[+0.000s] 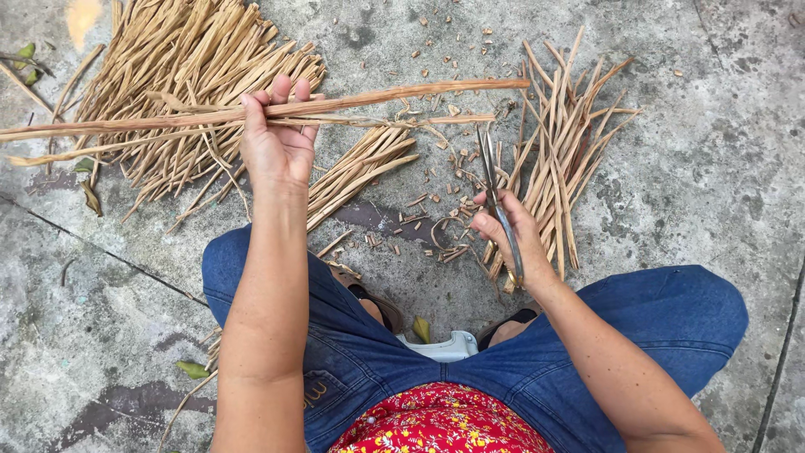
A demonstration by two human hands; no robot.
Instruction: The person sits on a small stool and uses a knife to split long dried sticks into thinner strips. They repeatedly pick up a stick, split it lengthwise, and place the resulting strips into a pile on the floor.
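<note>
Concrete floor [713,168]: loose dried-stalk pile [193,59] at eleven o'clock could snag. Your left hand [277,138] grips the long stalk [335,105] horizontally; it may slip. Your right hand [511,235] clasps closed scissors [495,189], points up near your fingers.

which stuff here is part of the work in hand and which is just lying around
In use:
- left hand gripping the long dried stalk
- right hand holding the scissors
- big pile of dried strips
- smaller cut bundle

Just lying about:
- green leaves
- small cut scraps on the concrete floor
</note>
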